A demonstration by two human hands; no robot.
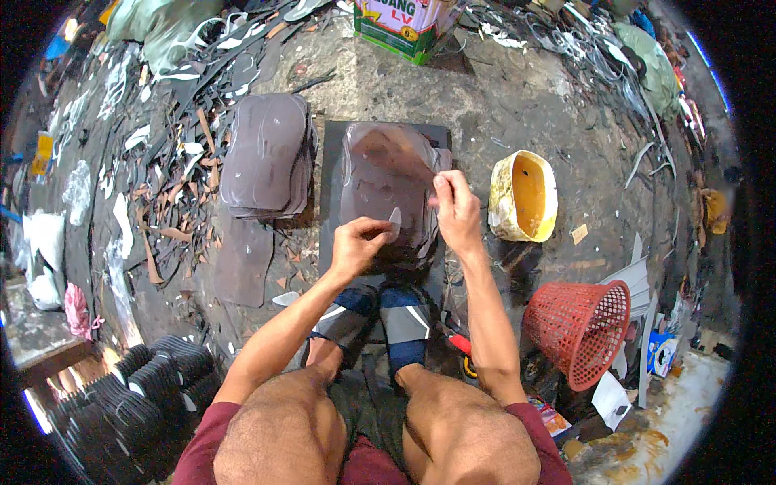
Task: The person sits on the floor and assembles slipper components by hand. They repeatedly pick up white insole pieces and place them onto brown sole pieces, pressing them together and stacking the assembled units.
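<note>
In front of me a stack of dark brown, glossy sheets [380, 194] lies on a black board [333, 162]. Over its near left part, my left hand [360, 246] pinches a small pale pointed piece [394, 221] between thumb and fingers. My right hand [458, 210] is closed above the stack's right edge. A brown, motion-smeared shape runs from its fingers up and left over the top sheet; its kind is too blurred to tell. Right of that hand stands a cut-down yellowish container [499, 198] with amber liquid [529, 198] inside.
Another stack of brown sheets [263, 153] sits to the left, a single sheet [244, 263] nearer me. A red perforated basket [574, 331] lies tipped at the right. Black sole-shaped pieces [129, 404] are piled near left. A tin [404, 28] stands at the far side; scraps [174, 162] litter the floor.
</note>
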